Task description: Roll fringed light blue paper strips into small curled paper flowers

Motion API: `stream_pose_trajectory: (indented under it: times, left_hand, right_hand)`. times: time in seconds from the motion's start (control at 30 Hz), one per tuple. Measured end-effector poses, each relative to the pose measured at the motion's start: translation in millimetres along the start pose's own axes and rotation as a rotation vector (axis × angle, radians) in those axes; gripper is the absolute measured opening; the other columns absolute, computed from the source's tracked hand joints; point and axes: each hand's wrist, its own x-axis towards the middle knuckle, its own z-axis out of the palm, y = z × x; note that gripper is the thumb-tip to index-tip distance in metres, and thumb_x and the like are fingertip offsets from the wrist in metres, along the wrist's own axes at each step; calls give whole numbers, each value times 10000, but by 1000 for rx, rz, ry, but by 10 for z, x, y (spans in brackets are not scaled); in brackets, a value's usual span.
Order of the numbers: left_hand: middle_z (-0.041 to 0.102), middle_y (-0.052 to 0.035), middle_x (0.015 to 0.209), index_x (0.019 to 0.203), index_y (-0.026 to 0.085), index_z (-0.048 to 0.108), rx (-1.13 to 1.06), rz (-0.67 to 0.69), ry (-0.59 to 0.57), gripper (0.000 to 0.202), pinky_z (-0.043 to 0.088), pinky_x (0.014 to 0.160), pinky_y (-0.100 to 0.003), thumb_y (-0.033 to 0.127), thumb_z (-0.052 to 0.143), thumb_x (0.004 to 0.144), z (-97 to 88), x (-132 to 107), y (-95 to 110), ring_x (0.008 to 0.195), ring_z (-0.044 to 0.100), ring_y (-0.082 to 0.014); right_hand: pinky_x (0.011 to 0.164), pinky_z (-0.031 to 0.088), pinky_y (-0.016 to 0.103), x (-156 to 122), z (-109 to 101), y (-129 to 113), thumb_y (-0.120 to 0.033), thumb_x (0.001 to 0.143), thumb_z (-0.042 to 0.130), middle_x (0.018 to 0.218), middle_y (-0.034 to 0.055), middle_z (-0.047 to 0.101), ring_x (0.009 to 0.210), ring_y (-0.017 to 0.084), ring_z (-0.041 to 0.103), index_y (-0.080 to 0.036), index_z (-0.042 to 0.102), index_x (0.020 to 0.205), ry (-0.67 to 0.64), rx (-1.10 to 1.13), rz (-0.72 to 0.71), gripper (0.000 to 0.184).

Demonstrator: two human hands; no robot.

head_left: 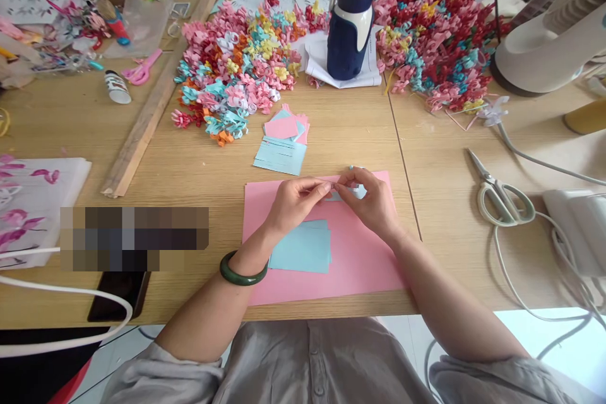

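Observation:
My left hand (296,200) and my right hand (369,199) meet over a large pink sheet (360,265) lying on the wooden table. Both pinch a small light-blue paper piece (337,192) between their fingertips. A green bangle (241,270) circles my left wrist. Beside that wrist a small stack of light-blue paper rectangles (300,247) rests on the pink sheet. Further back lies another loose stack of blue and pink paper pieces (283,145).
Two big heaps of curled paper flowers (237,69) (435,38) flank a navy-and-white bottle (353,19). Scissors (499,192) and cables lie to the right, near a white fan base (540,50). A wooden strip (151,101), pink scissors (142,69) and a phone (118,297) lie left.

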Motion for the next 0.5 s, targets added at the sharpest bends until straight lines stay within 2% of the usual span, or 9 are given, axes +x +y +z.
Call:
stream_pose_trajectory:
  times: [0.17,0.3,0.5]
  left_hand:
    - [723,-33,746,816,179,795,-119,-79,-52,281,496,672,-250,452,732,797,-44,24,-19,692,602,-135]
    - [690,-21,700,856,194,808,-101,-83,-48,272,457,637,-248,445,768,762,-60,28,-45,654,553,-120]
    - [674,-13,673,803,181,796,-129,-79,-46,251,448,631,-242,425,782,747,-55,43,-50,646,544,-113]
  right_hand:
    - [783,500,357,28,-40,15,-423,865,664,791,17,665,780,178,604,-228,588,759,-55,112,28,235]
    - [928,491,420,40,-57,28,-504,858,662,773,8,659,752,175,594,-234,581,738,-96,111,-2,307]
    - [1125,380,466,37,-53,39,-466,874,662,765,-21,667,718,152,614,-243,618,761,-106,130,-51,254]
